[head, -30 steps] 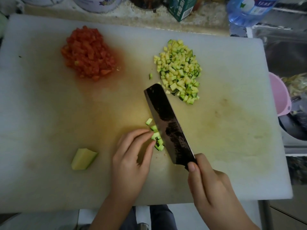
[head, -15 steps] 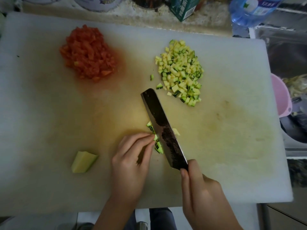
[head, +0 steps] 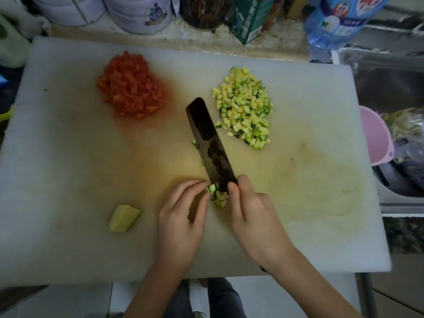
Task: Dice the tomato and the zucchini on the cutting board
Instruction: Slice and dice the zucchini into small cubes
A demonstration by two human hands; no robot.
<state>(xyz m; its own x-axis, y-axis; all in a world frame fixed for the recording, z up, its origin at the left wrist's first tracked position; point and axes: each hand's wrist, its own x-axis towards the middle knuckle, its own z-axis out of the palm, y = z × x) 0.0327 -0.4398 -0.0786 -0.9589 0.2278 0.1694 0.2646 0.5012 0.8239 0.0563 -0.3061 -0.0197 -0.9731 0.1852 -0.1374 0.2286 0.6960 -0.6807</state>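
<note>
A white cutting board (head: 68, 171) carries a heap of diced tomato (head: 129, 86) at its far left and a heap of diced zucchini (head: 245, 106) at its far middle. My right hand (head: 252, 210) grips a dark cleaver (head: 210, 141) at the base of the blade, which points away from me. My left hand (head: 181, 212) holds a small bunch of zucchini strips and cubes (head: 216, 196) against the blade with curled fingertips. An uncut zucchini wedge (head: 124, 218) lies to the left of my left hand. A few loose cubes sit beside the blade.
Tins (head: 137, 14), a green carton (head: 251, 19) and a blue-labelled water bottle (head: 337, 21) line the counter behind the board. A pink bowl (head: 374, 138) and a sink with scraps lie off the board's right edge.
The cleaver and my right hand have shifted left and towards me along the zucchini strips, close to my left fingertips. A few more cubes lie by the blade.
</note>
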